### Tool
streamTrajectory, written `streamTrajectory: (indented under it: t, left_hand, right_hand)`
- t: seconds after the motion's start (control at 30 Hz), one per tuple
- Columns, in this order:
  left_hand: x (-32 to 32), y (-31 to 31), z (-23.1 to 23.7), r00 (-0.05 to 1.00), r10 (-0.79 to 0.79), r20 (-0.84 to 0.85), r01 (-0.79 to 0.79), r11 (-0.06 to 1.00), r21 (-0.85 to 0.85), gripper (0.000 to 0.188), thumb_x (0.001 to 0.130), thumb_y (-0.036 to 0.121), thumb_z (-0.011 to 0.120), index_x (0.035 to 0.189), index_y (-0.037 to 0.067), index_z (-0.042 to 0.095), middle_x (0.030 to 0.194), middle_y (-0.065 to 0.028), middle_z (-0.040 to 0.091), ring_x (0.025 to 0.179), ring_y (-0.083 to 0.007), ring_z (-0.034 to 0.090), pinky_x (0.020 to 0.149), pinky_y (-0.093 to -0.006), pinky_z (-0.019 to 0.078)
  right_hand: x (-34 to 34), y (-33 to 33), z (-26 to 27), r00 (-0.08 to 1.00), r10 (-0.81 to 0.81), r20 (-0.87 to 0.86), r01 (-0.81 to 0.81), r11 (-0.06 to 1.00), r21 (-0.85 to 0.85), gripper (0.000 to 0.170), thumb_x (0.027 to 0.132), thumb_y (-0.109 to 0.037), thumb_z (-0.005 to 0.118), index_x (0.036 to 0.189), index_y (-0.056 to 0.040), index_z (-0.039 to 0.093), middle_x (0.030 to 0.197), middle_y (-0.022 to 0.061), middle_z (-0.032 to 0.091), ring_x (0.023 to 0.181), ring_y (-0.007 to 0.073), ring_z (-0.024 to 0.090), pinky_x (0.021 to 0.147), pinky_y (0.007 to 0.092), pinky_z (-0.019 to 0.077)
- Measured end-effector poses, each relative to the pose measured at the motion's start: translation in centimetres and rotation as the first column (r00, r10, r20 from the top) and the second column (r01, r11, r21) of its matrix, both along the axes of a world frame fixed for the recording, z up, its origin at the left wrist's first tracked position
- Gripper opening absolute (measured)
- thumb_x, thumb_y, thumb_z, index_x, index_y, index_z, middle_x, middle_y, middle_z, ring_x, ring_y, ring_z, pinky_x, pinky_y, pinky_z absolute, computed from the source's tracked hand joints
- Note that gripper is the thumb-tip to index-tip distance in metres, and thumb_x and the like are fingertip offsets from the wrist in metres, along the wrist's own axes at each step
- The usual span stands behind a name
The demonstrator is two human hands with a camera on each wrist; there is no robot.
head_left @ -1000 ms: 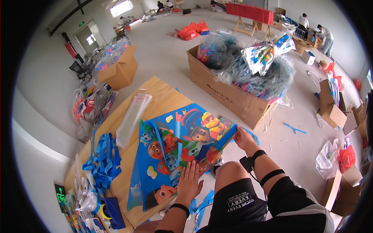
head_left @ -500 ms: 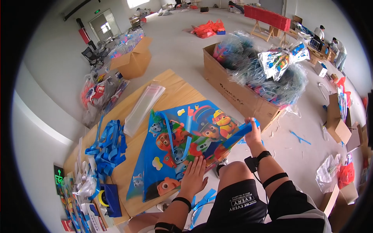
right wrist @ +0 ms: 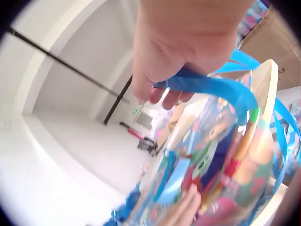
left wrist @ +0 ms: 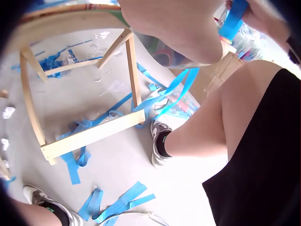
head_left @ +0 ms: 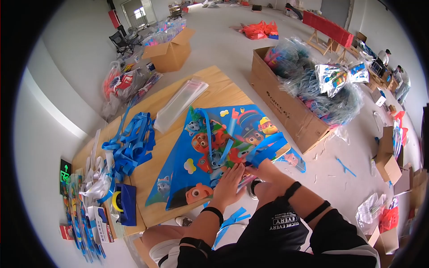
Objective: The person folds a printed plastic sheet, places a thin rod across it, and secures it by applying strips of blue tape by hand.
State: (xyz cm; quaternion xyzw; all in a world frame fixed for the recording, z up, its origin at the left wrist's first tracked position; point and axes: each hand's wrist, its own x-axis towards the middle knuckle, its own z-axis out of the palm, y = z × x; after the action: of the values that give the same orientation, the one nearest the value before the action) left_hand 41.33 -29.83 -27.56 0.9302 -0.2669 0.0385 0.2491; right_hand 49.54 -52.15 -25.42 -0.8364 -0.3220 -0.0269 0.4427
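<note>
A blue printed plastic sheet with cartoon dogs [head_left: 190, 166] lies on the wooden table [head_left: 149, 210], its right part hanging past the edge. My left hand [head_left: 229, 186] rests flat on its near edge, fingers straight. Close beside it, my right hand [head_left: 264, 170] holds a blue ribbon strip [head_left: 268, 145] above the sheet. The right wrist view shows that strip [right wrist: 207, 85] running from under the curled fingers of my right hand [right wrist: 181, 52]. In the left wrist view my left hand [left wrist: 174, 28] covers part of the sheet.
Blue ribbons [head_left: 134, 145], clear bags [head_left: 181, 105] and a tape dispenser [head_left: 127, 203] lie on the table. A large carton [head_left: 286, 107] of wrapped items stands beyond it, and another carton [head_left: 172, 53] at the back left. Cut ribbons [left wrist: 120, 202] litter the floor.
My right hand has moved from the sheet's right edge toward my left hand, drawing the blue strip over the sheet. My left hand still rests on the sheet. The head view has shifted.
</note>
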Motion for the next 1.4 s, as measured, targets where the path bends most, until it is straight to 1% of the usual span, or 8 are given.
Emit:
streamTrajectory:
  t: [0.07, 0.27, 0.37, 0.6, 0.77, 0.97, 1.17, 1.4]
  left_hand:
    - [0.2, 0.6, -0.4, 0.993, 0.027, -0.112, -0.051, 0.975, -0.217, 0.079, 0.098, 0.027, 0.066, 0.165, 0.001, 0.033, 0.167, -0.0245, 0.041, 0.156, -0.0411, 0.038, 0.128, -0.0512, 0.0299]
    - [0.3, 1.0, -1.4, 0.977, 0.024, -0.212, -0.105, 0.918, -0.383, 0.08, 0.097, 0.022, 0.069, 0.166, 0.004, 0.033, 0.164, -0.0237, 0.044, 0.152, -0.0431, 0.042, 0.127, -0.0491, 0.0328]
    - [0.6, 1.1, -1.7, 0.982, 0.003, -0.188, -0.09, 0.888, -0.451, 0.08, 0.097, 0.023, 0.071, 0.165, 0.004, 0.034, 0.164, -0.0238, 0.046, 0.15, -0.0426, 0.045, 0.125, -0.0483, 0.0352]
    - [1.6, -0.9, -1.0, 0.988, 0.07, -0.137, -0.133, 0.836, -0.533, 0.084, 0.093, 0.034, 0.08, 0.16, 0.001, 0.041, 0.158, -0.0247, 0.049, 0.145, -0.0437, 0.048, 0.123, -0.0509, 0.0369]
    - [3.1, -2.3, -2.2, 0.963, 0.26, 0.075, -0.23, 0.933, -0.276, 0.08, 0.085, 0.045, 0.088, 0.144, 0.001, 0.058, 0.152, -0.0261, 0.047, 0.135, -0.0452, 0.053, 0.113, -0.0535, 0.0438]
    - [5.0, -2.6, -3.3, 0.943, 0.316, -0.105, -0.333, 0.903, -0.273, 0.06, 0.08, 0.045, 0.091, 0.118, 0.006, 0.066, 0.148, -0.0257, 0.05, 0.138, -0.0458, 0.051, 0.109, -0.0579, 0.044]
    - [4.5, -4.9, -1.6, 0.894, 0.415, -0.168, -0.443, 0.875, -0.196, 0.059, 0.077, 0.044, 0.091, 0.114, 0.006, 0.065, 0.146, -0.0241, 0.051, 0.143, -0.0462, 0.044, 0.115, -0.0586, 0.035]
    - [4.8, -7.3, -1.8, 0.812, 0.56, -0.165, -0.581, 0.803, -0.132, 0.063, 0.076, 0.033, 0.087, 0.125, 0.005, 0.059, 0.147, -0.0218, 0.05, 0.138, -0.0438, 0.046, 0.114, -0.0571, 0.0328]
  right_hand:
    - [-1.2, 1.4, -1.1, 0.876, 0.059, -0.48, 0.007, 0.991, 0.134, 0.06, 0.089, -0.012, 0.083, 0.144, -0.0069, 0.061, 0.131, 0.0163, 0.07, 0.124, 0.0351, 0.069, 0.103, 0.0427, 0.0557]
    - [-2.9, 2.9, -2.5, 0.998, -0.028, 0.063, 0.044, 0.96, -0.277, 0.095, 0.089, -0.025, 0.082, 0.168, -0.0053, 0.033, 0.166, 0.0213, 0.043, 0.155, 0.0428, 0.04, 0.123, 0.0545, 0.0379]
    - [-3.5, 3.2, -2.2, 0.997, -0.074, -0.006, 0.067, 0.935, -0.347, 0.1, 0.09, -0.033, 0.079, 0.169, -0.0021, 0.026, 0.171, 0.0224, 0.034, 0.161, 0.0425, 0.028, 0.128, 0.057, 0.0274]
    - [-2.9, 3.2, -4.1, 0.992, -0.022, 0.124, 0.076, 0.892, -0.445, 0.096, 0.093, -0.049, 0.07, 0.169, -0.0055, 0.03, 0.174, 0.023, 0.03, 0.162, 0.0421, 0.027, 0.13, 0.057, 0.0214]
    - [-2.9, 3.3, -4.7, 0.972, 0.03, 0.233, 0.109, 0.821, -0.56, 0.095, 0.088, -0.06, 0.073, 0.165, -0.0143, 0.043, 0.175, 0.0221, 0.029, 0.164, 0.0398, 0.025, 0.13, 0.0569, 0.0212]
    - [-3.0, 3.6, -3.3, 0.994, 0.016, 0.11, 0.047, 0.833, -0.552, 0.102, 0.082, -0.07, 0.075, 0.165, -0.0185, 0.044, 0.176, 0.0197, 0.027, 0.164, 0.0413, 0.023, 0.13, 0.056, 0.0228]
    - [-3.0, 3.8, -1.6, 0.987, 0.087, 0.134, 0.026, 0.741, -0.671, 0.107, 0.082, -0.076, 0.07, 0.167, -0.019, 0.039, 0.177, 0.0179, 0.027, 0.164, 0.0418, 0.022, 0.131, 0.0559, 0.0205]
    - [-2.7, 3.3, -4.6, 0.992, 0.014, 0.123, 0.057, 0.83, -0.555, 0.098, 0.087, -0.076, 0.062, 0.167, -0.0241, 0.038, 0.174, 0.0157, 0.034, 0.164, 0.0392, 0.024, 0.131, 0.0567, 0.017]
